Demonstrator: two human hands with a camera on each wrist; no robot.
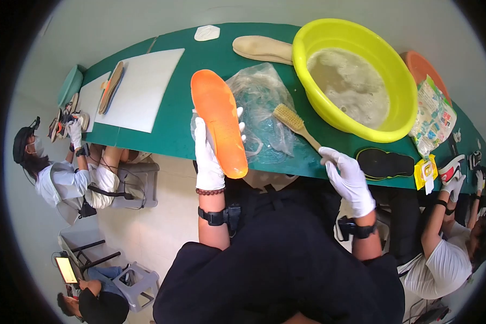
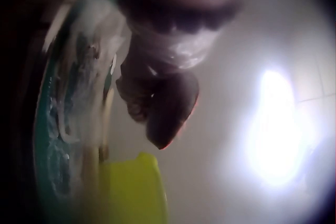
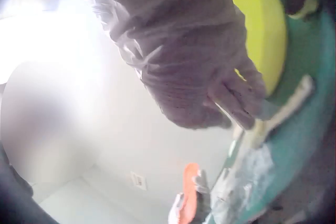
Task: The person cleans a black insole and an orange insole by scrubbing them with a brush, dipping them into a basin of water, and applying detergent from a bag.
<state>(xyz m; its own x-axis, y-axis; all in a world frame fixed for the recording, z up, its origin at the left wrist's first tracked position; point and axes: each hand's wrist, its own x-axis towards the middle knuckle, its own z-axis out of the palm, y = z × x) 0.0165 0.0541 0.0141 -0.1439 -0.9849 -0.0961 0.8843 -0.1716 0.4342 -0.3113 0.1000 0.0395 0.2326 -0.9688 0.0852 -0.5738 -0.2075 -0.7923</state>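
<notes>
Orange insole (image 1: 220, 124) at my 11 o'clock | my left hand (image 1: 207, 157) grips it by its edges | likely light, bendy, slick if wet; best held mid-length | my right hand (image 1: 349, 181) at brush handle (image 1: 309, 138), pinch: can't tell

Pale walls (image 1: 119, 32), light floor (image 1: 170, 186), green table (image 1: 170, 127), grey plastic stools (image 1: 135, 283)
</notes>
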